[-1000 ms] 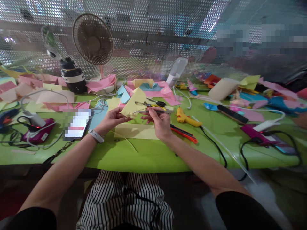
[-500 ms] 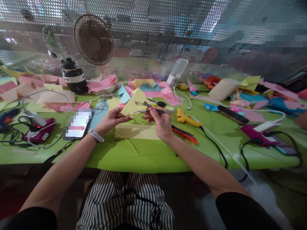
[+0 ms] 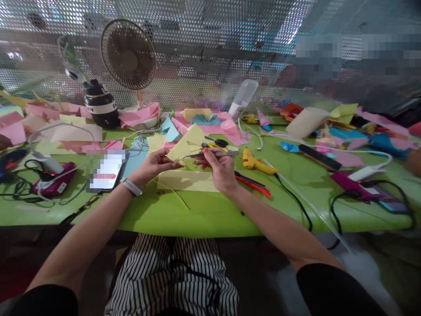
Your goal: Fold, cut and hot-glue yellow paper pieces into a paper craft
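Note:
My left hand [image 3: 154,166] pinches the lower edge of a pale yellow piece of paper [image 3: 189,141], which stands up tilted above the table. In my right hand [image 3: 222,169] is a pair of grey metal tweezers [image 3: 225,153], its tips pointing left at the lower part of that paper. Whether the tips grip the paper is too small to tell. Under both hands lies a flat yellow paper strip [image 3: 189,181]. Scissors with black handles [image 3: 221,143] lie just behind my right hand. To its right are a red and black utility knife [image 3: 255,185] and a yellow glue gun [image 3: 255,162].
A phone [image 3: 107,171] and a purple power strip [image 3: 55,180] lie on the left of the green table [image 3: 204,215]. A fan [image 3: 128,57] and a black bottle [image 3: 100,103] stand behind. Another purple power strip [image 3: 351,186] with cables is at the right. Paper scraps cover the back.
The yellow paper has tilted and shifted slightly in my left hand. The tweezers have moved a little, with their tips still near the paper. Another person's hand appears at the left edge.

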Demonstrator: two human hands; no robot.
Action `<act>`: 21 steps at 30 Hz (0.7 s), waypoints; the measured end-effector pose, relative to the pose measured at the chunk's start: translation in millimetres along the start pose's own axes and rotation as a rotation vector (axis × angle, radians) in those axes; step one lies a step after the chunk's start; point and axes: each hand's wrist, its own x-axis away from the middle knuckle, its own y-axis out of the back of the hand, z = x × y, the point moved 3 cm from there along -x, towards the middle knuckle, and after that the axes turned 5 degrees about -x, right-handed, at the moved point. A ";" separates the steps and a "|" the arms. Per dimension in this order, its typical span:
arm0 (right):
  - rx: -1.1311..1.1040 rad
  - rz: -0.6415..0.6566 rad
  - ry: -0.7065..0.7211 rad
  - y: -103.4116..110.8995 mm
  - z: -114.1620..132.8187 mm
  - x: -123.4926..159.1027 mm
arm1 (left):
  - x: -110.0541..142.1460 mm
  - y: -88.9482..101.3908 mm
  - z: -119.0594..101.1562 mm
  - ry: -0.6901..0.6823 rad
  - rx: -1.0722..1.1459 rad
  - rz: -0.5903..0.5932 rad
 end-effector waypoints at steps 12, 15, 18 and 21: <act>-0.111 -0.087 0.043 5.2 14.5 -4.6 | 0.1 2.5 0.2 -0.017 0.054 0.015; -0.138 -0.095 0.088 12.6 25.1 -7.4 | 0.3 3.1 -2.6 -0.037 0.090 -0.014; -0.075 0.056 -0.048 11.3 21.8 -7.2 | 2.0 3.0 -7.9 -0.051 0.118 -0.033; 0.047 0.200 -0.254 3.4 7.2 -1.2 | 3.4 2.7 -11.5 -0.061 0.125 -0.024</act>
